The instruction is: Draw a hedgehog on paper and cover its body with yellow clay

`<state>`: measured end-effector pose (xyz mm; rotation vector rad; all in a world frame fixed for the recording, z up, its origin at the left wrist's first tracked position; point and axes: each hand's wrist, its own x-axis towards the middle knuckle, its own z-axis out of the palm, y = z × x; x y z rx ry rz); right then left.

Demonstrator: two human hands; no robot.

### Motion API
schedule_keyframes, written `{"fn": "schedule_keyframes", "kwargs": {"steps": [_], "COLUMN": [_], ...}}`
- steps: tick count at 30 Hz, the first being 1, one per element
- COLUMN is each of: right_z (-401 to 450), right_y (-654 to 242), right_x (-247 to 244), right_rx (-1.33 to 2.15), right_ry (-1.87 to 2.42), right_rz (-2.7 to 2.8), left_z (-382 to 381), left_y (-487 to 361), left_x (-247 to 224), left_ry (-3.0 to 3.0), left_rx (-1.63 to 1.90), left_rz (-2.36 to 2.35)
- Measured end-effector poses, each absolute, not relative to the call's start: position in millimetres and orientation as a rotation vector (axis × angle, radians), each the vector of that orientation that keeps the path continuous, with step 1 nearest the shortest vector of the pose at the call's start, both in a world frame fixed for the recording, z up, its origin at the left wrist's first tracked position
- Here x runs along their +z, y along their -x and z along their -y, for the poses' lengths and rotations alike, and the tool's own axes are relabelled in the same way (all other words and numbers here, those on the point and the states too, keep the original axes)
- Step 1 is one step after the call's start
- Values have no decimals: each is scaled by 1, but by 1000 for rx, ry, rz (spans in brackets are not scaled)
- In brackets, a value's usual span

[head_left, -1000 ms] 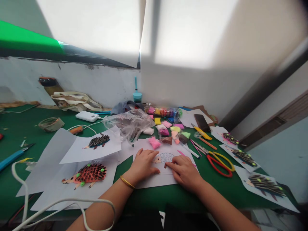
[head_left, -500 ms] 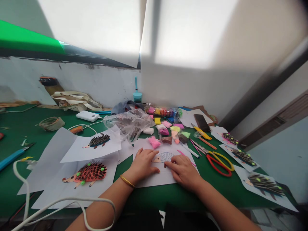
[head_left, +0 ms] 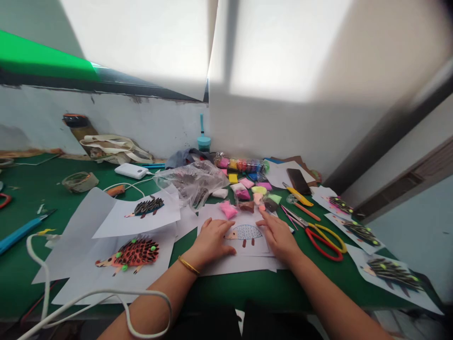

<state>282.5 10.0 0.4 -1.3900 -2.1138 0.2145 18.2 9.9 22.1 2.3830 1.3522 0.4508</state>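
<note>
A hedgehog drawing (head_left: 248,231) lies on white paper (head_left: 226,267) in front of me, with a scaly blue-lined body, a peach face and two brown legs. My left hand (head_left: 213,240) rests on the paper left of the drawing, fingers apart, thumb and index finger on either side of the snout. To the drawing's right, my right hand (head_left: 279,236) lies over the paper with fingers stretched forward and spread, holding nothing I can see. Small bags of modelling clay touch the paper's far edge, among them a pink bag (head_left: 228,209) and a brown one (head_left: 247,206).
Red-and-yellow scissors (head_left: 323,241) and a yellow cutter (head_left: 297,194) lie at right, beside several finished hedgehog pictures (head_left: 391,274). A red hedgehog picture (head_left: 132,255) and a white cable (head_left: 106,293) occupy the left. Behind are a plastic bag (head_left: 193,182) and a power bank (head_left: 130,171).
My right hand has moved off the hedgehog's leg, forward and to the right, and its fingers have spread. Both brown legs now show. My left hand stays on the paper.
</note>
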Motion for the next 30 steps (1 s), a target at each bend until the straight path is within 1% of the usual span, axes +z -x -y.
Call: {"fn": "schedule_keyframes", "kwargs": {"steps": [11, 25, 30], "right_z": [-1, -3, -7], "right_y": [-287, -286, -288], "right_x": [-9, -12, -11], "right_rx": [174, 128, 9], "right_ry": [1502, 1525, 1518], "right_rz": [2037, 2027, 2055], "left_z": [-9, -11, -13], "left_y": [-19, -18, -19], "left_x": [18, 16, 13], "left_ry": [-2397, -2396, -2425], "left_rx": [516, 568, 632], "left_rz": [-1337, -1324, -1333]}}
